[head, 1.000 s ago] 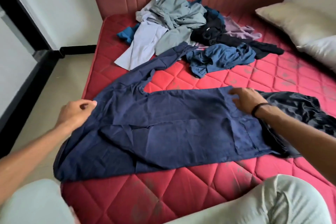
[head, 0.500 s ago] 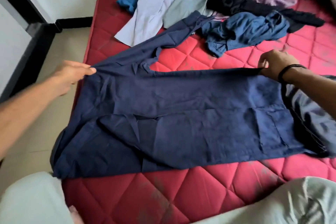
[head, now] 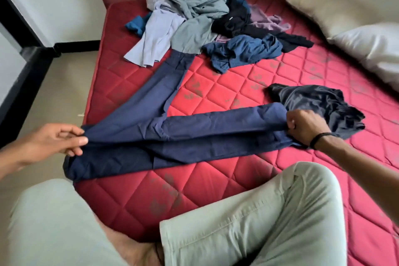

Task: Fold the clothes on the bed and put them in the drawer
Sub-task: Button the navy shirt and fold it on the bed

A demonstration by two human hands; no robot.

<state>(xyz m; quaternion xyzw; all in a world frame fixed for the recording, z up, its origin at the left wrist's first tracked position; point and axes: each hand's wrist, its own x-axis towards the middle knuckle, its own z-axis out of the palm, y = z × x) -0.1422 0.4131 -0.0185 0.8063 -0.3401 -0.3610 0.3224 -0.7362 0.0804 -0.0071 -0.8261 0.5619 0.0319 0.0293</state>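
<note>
The navy trousers [head: 194, 136] lie on the bed [head: 216, 183] just in front of the person's knees, one leg running left to right between the hands, the other angling away toward the pile [head: 205, 21]. The left hand [head: 54, 142] pinches the waist end with its fingers [head: 79, 139]; the right hand [head: 306, 126] grips the cuff end. Both hands are equally near, so the next fold likely runs along that left-right axis.

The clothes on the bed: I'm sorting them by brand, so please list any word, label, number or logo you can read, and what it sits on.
None can be read.
Black garment in the pile: a small pale mark, too small and blurred to read.
Navy trousers: no label in sight.
Red mattress: faded grey prints, no letters.
</note>
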